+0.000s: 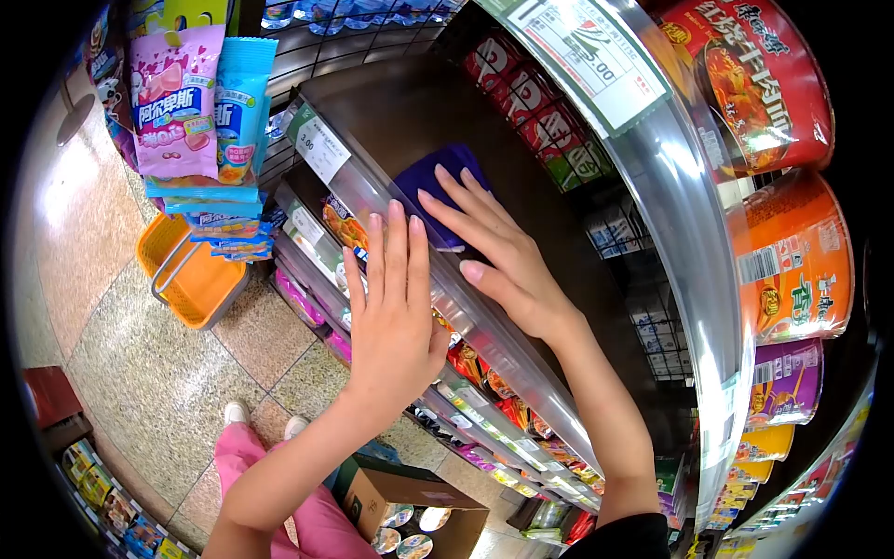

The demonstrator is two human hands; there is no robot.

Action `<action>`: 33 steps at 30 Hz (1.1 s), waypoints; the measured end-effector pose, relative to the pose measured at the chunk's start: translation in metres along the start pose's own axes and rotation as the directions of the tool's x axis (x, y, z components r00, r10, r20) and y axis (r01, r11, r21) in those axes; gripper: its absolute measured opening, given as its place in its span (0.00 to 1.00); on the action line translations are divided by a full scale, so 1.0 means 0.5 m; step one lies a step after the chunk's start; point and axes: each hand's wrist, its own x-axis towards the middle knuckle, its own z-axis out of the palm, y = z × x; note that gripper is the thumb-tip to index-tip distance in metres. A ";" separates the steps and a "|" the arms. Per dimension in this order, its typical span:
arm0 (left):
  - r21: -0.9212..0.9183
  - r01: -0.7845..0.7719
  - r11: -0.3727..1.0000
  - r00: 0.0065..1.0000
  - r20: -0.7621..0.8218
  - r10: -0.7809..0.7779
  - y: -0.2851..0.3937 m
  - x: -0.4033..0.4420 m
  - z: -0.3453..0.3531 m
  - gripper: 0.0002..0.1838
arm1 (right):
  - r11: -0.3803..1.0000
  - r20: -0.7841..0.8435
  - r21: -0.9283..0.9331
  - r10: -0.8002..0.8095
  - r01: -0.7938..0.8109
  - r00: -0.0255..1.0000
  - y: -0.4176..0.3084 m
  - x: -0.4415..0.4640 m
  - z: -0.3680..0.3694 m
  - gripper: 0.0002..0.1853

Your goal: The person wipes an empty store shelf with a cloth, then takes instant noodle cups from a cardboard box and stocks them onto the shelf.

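A folded purple cloth (421, 182) lies on the dark shelf board (382, 107). My right hand (510, 261) rests flat over it, fingers stretched out and slightly apart, covering part of the cloth. My left hand (396, 321) is at the clear plastic strip (526, 349) along the shelf's front edge. Its fingers are straight and held flat, with nothing in them. A white price label (321, 149) sits in the strip, up and left of my hands.
Instant noodle tubs (792, 261) line the upper shelf at right. Packaged goods (503, 373) fill the lower shelves. Candy bags (177, 102) hang at upper left. An orange basket (200, 296) and a cardboard box (456, 494) holding several tubs stand on the floor.
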 end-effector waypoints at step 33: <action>-0.151 -0.098 0.984 0.974 0.187 0.125 0.081 -0.104 0.038 0.54 | 0.955 -0.150 0.008 0.293 -0.295 0.944 0.001 -0.181 -0.026 0.28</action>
